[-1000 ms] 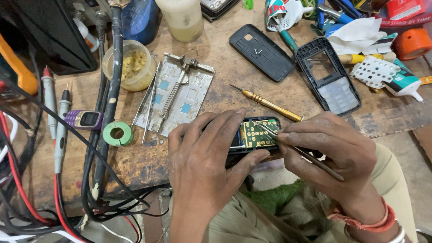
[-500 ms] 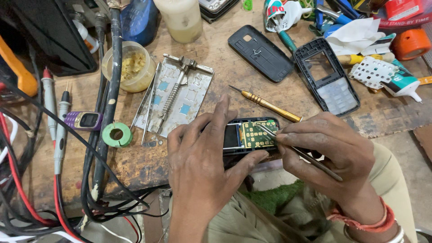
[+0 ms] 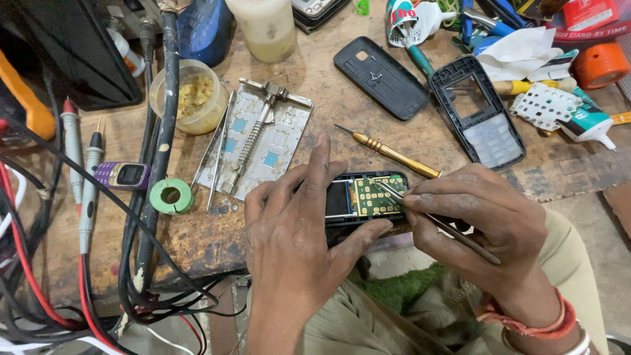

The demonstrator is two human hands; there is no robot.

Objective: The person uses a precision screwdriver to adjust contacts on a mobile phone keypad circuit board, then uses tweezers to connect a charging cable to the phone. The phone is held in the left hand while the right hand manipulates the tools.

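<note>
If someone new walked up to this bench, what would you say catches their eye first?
Probably the opened phone at the bench's near edge, its green keypad board bare, steadied by the left hand while the right hand touches tweezers to it. Next, the tangle of red and black cables at far left, then the empty phone frame and back cover lying behind.

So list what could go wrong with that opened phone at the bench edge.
1. The tweezers in the right hand could slip and scratch the bare keypad board.
2. The phone lies at the bench edge, steadied only by the left hand; it could fall.
3. The screwdriver nearby could get knocked.
</note>
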